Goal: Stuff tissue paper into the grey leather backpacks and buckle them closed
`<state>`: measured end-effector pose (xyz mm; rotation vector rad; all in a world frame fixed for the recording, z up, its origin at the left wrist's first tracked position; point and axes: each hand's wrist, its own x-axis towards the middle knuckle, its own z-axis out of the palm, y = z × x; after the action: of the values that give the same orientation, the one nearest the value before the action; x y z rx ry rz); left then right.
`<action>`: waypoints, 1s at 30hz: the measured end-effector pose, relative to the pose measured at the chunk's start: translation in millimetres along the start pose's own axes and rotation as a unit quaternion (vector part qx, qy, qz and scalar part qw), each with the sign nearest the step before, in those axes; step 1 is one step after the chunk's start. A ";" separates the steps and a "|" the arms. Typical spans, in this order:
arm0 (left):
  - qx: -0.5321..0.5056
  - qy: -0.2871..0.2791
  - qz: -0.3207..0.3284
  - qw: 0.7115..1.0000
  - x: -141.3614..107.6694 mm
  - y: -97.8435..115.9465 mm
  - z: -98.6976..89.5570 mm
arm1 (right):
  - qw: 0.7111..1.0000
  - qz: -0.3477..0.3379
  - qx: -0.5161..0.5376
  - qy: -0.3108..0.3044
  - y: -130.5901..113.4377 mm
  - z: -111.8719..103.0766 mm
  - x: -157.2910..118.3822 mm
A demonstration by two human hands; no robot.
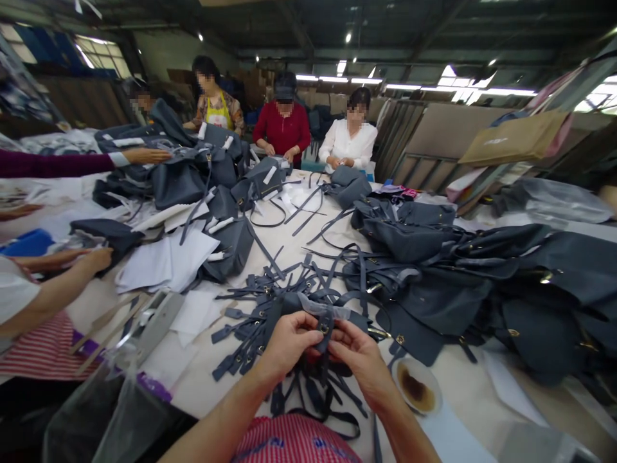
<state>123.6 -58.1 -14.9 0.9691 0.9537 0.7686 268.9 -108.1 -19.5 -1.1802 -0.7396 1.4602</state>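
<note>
Dark strap [326, 316] over the near side of table [272, 244], long axis running away from wearer, metal fitting [324, 326] facing up; left hand [292, 341] and right hand [357, 354] pinch it (loose straps [234, 313] fan leftward).

Bags [441, 289], apparently stacked, lie right of the straps [251, 335].

own hands [292, 342] [360, 355]: 2 | dish [434, 384]: 1 | dark bags [402, 233]: many | straps [222, 334]: many (both too overlapped to count)
</note>
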 end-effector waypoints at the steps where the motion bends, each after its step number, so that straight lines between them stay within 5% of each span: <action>1: 0.028 -0.008 -0.011 1.000 0.8 2.4 -1.1 | 1.000 -0.005 0.003 -0.001 0.3 0.7 0.2; 8: 0.168 -0.081 -0.089 0.978 6.7 8.0 -2.2 | 0.999 -0.035 -0.008 0.032 1.6 3.6 5.4; 15: 0.195 -0.094 0.010 0.976 18.4 3.4 -2.8 | 1.000 0.007 -0.027 0.008 0.5 -1.0 1.3; 22: 0.136 -0.078 -0.015 0.988 22.2 -3.1 -0.2 | 0.998 -0.022 -0.033 0.047 27.1 -8.0 1.5; 26: 0.118 -0.131 -0.033 0.984 23.5 0.1 -8.2 | 0.995 -0.015 -0.094 0.012 23.9 -14.6 2.9; 30: 0.102 -0.221 -0.060 0.968 22.6 9.9 -15.5 | 0.999 -0.010 -0.039 -0.022 12.1 -12.7 1.2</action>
<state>117.0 -29.8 -16.6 1.1897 0.6986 0.3314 276.6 -111.7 -34.8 -1.1988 -0.8428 1.4560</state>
